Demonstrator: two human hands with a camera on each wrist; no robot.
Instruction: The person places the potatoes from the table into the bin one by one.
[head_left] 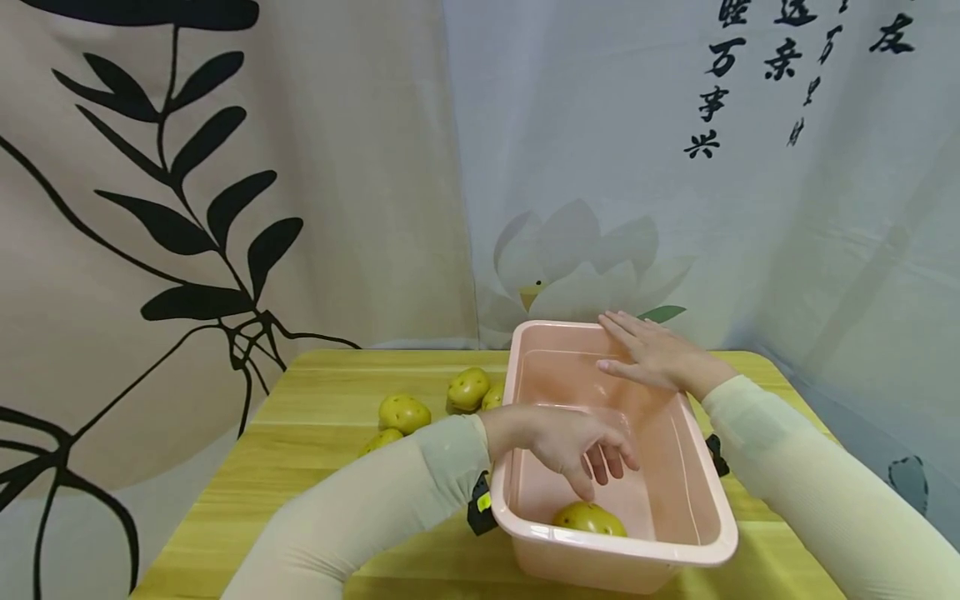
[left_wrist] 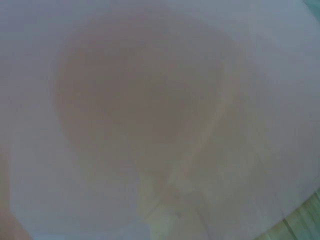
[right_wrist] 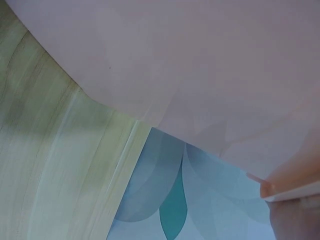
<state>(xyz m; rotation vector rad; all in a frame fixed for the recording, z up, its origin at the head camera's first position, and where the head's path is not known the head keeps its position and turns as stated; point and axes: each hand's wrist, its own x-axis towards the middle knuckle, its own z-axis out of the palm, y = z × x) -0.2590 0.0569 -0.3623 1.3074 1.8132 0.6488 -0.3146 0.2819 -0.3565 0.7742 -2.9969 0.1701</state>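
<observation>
A pink plastic basin (head_left: 697,500) stands on the table, its near end toward me. Inside, by the near wall, lies one yellow potato (head_left: 589,518). My left hand (head_left: 573,446) reaches over the left rim into the basin, fingers loosely bent just above that potato and holding nothing. At the far right corner my right hand (head_left: 656,354) rests on the rim with straight fingers, thumb over the inside. The basin's wall (left_wrist: 150,100) fills the left wrist view, blurred. In the right wrist view, part of my right hand (right_wrist: 297,220) shows at the lower right corner.
Left of the basin, several potatoes (head_left: 405,413) lie on the wooden table (head_left: 300,467), some partly hidden by my left sleeve or the basin. A printed curtain (head_left: 375,167) hangs behind the table's far edge.
</observation>
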